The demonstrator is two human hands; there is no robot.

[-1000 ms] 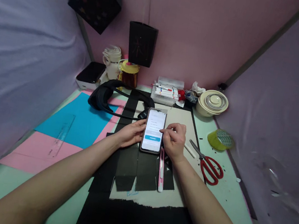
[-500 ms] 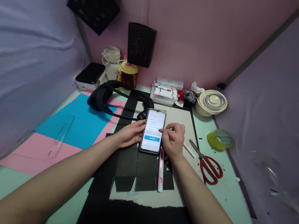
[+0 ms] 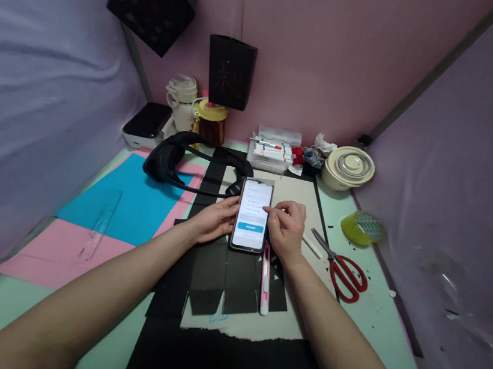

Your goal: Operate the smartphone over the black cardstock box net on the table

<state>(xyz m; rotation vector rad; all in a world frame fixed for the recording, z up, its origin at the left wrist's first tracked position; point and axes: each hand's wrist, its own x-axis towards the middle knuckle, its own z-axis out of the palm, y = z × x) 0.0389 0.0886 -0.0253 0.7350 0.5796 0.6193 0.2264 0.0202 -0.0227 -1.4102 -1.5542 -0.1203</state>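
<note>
My left hand grips the left edge of a phone with a lit screen and a blue button on it. Beside the phone's right edge is my right hand, its index finger extended to the screen and the other fingers curled. A pink and white craft knife lies just below my right hand, on dark folded paper. Under these is a pale board on black sheets. Right of my right hand lie a white stick and red-handled scissors.
A black headset stands behind the phone. Blue paper and a clear ruler lie left. Markers, a cream bowl and yellow-green tape are farther back. Black boxes hang above.
My right index finger has moved slightly up the phone screen. My left hand's hold on the phone looks the same.
</note>
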